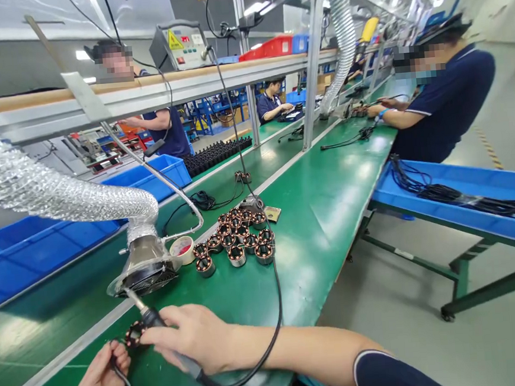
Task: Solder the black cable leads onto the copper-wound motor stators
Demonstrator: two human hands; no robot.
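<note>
Copper-wound coil (135, 330) at eight o'clock in view, by both hands' fingertips, left hand (101, 372) pinching black cable (123, 378), right hand (197, 337) gripping soldering iron (153, 318), more coils (237, 254) toward two o'clock.

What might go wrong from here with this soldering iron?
The right hand holds the soldering iron close to the left hand; if it's hot, a slip might burn you. Its cord passes in front of the copper-wound rings, so a tug might catch some. The tip appears near the extractor hood and might bump it.
</note>
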